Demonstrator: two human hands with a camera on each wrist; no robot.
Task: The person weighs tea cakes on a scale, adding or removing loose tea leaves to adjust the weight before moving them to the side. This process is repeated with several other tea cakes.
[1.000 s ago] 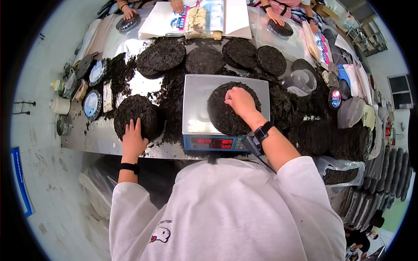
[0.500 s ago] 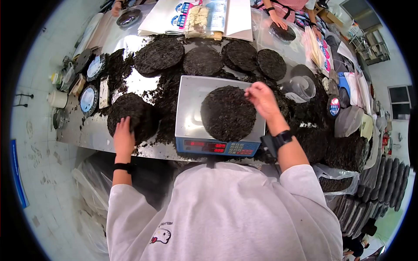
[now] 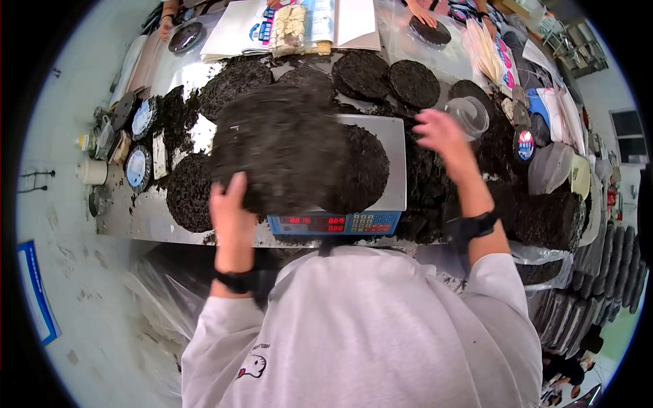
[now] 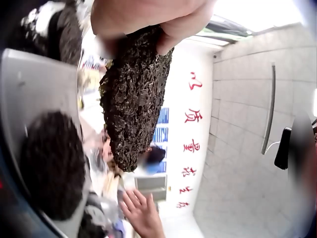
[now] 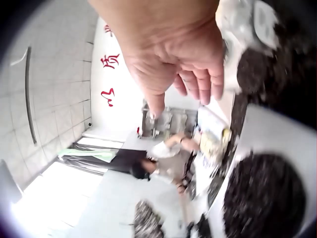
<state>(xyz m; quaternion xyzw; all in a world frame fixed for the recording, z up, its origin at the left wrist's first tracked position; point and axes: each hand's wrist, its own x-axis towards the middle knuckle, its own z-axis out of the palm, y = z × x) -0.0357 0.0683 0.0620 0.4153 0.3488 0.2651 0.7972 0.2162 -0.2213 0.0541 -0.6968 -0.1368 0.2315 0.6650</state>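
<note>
My left hand [image 3: 232,211] grips a round, dark dried seaweed cake [image 3: 272,143] by its edge, raised over the table and blurred in the head view. In the left wrist view, thumb and fingers clasp the top of this cake [image 4: 136,99], which hangs tilted. It overlaps the left part of a scale [image 3: 396,173], where another seaweed cake [image 3: 366,166] lies on the metal plate. My right hand [image 3: 445,139] is in the air beside the scale's right edge, holding nothing. Its fingers are spread loosely in the right wrist view [image 5: 178,64].
A further seaweed cake [image 3: 185,197] sits at the table's left front. Several cakes [image 3: 413,83] line the back of the scale amid loose flakes. A clear plastic tub [image 3: 469,117] stands to the right. Other people's hands [image 3: 422,13] are across the table.
My left hand has lifted a cake from the left pile and carried it right, towards the scale. My right hand has drawn away from the cake on the scale and opened.
</note>
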